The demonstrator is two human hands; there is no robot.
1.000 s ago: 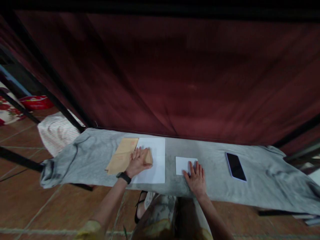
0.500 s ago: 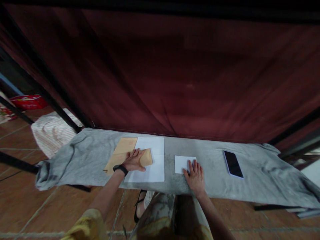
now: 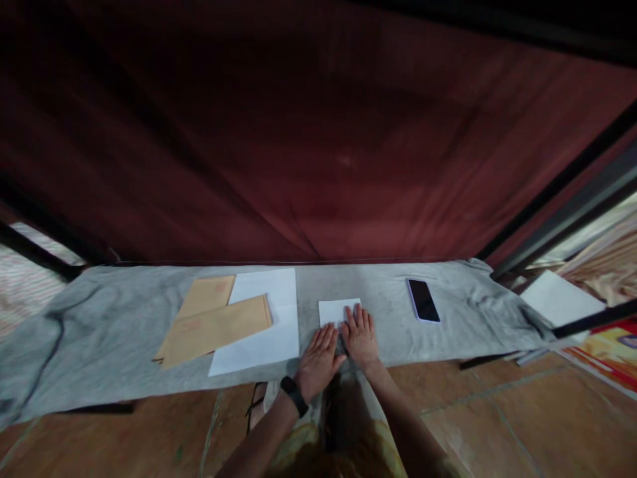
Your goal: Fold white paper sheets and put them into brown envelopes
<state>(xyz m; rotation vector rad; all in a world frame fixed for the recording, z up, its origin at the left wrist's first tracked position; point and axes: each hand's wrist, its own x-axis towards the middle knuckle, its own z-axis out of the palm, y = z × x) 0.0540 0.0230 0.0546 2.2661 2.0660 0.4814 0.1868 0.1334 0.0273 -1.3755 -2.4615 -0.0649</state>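
Note:
A small white piece of paper (image 3: pixel 334 309) lies flat on the grey cloth in front of me; whether it is folded I cannot tell. My left hand (image 3: pixel 321 358), with a black band on its wrist, rests its fingers on the paper's lower left part. Flat on the right part of the same paper is my right hand (image 3: pixel 360 336), fingers slightly spread. Both hands are open, and they partly hide the paper's near edge. To the left, brown envelopes (image 3: pixel 219 328) overlap a larger white sheet (image 3: pixel 283 305).
Grey cloth (image 3: pixel 124 332) covers the long narrow bench. A phone (image 3: pixel 424 301) lies on it to the right. Behind the bench hangs a dark red curtain (image 3: pixel 318 166) between dark frame bars. A white board-like item (image 3: pixel 562 297) is beyond the right end.
My left hand has left the brown envelopes and moved right onto the small paper. My right hand stays on that paper. The view has turned to the right.

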